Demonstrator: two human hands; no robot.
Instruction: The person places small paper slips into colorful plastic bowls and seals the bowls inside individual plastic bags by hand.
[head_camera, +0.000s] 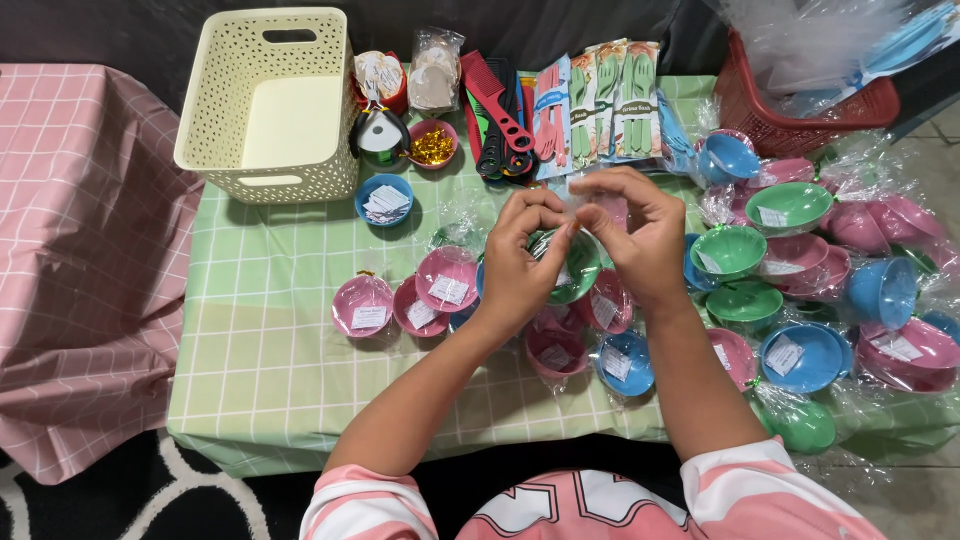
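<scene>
Green bowl (572, 268) in shiny clear wrap, left hand (520, 260) and right hand (640, 240) both pinching the wrap above it, pink and blue wrapped bowls around on green checked tabletop (270, 330)

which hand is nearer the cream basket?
Left. The left hand sits right of and below the cream basket; the right hand is farther right, beyond the left.
</scene>
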